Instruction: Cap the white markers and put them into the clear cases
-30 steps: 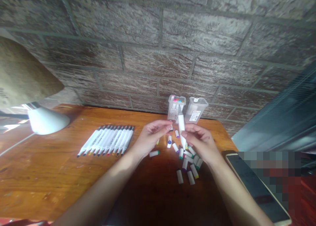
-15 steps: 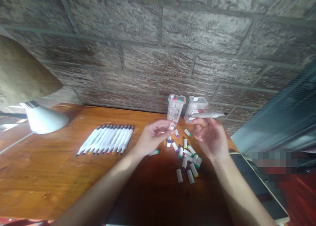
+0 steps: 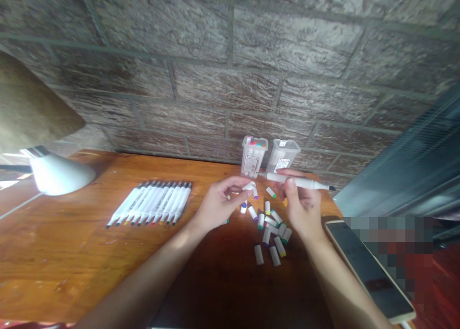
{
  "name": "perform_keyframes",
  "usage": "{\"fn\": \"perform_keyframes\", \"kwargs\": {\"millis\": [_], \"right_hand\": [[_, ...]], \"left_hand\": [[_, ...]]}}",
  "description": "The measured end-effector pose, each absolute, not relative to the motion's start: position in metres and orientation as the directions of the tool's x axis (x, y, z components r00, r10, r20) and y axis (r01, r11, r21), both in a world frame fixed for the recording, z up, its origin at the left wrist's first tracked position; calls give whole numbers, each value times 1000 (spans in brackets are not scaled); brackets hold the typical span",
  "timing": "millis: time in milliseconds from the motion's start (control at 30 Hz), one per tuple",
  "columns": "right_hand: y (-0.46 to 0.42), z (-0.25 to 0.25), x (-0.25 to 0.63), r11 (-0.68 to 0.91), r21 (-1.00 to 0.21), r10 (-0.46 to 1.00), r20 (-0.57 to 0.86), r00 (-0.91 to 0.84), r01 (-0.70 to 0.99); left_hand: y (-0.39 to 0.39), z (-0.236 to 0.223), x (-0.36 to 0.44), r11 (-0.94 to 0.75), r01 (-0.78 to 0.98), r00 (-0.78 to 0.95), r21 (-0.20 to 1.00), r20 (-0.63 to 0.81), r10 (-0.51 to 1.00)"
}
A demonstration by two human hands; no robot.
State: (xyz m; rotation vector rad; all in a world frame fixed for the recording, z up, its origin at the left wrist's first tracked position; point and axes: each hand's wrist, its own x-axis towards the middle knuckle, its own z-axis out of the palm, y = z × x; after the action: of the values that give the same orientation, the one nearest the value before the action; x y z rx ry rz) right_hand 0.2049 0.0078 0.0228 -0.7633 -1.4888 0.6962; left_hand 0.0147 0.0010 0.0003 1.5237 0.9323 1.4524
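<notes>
My right hand (image 3: pixel 302 204) grips a white marker (image 3: pixel 305 182) held level, its dark tip pointing right and its left end bare. My left hand (image 3: pixel 219 204) pinches a small white cap (image 3: pixel 248 187) between thumb and fingers, a short way left of the marker's bare end. Below and between both hands, several loose caps (image 3: pixel 270 228) with coloured ends lie scattered on the wooden table (image 3: pixel 72 266).
A row of several uncapped white markers (image 3: pixel 151 203) lies at the left. Two clear plastic marker boxes (image 3: pixel 255 155) stand by the brick wall. A white lamp base (image 3: pixel 59 173) sits far left. A phone (image 3: pixel 370 271) lies at the table's right edge.
My right hand turned the marker from upright to level, tip to the right, then lowered it slightly. My left hand kept the pulled-off cap and stayed near the same spot.
</notes>
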Motion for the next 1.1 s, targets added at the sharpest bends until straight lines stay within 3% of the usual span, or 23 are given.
{"fn": "perform_keyframes", "kwargs": {"millis": [333,733,900,1100], "right_hand": [[7,19,207,723,-605,667,738,-106,334],[4,26,207,774,-376,522,834,-179,509],[9,27,215,671,-450,544,839,21,589],[7,16,213,688,-579,621,782,57,438]], "left_hand": [[3,0,13,-386,49,60,921,383,922],[2,-3,11,-422,124,68,898,417,906],[0,-1,13,-433,110,82,895,426,901],[1,-1,14,-452,76,84,889,446,891]]}}
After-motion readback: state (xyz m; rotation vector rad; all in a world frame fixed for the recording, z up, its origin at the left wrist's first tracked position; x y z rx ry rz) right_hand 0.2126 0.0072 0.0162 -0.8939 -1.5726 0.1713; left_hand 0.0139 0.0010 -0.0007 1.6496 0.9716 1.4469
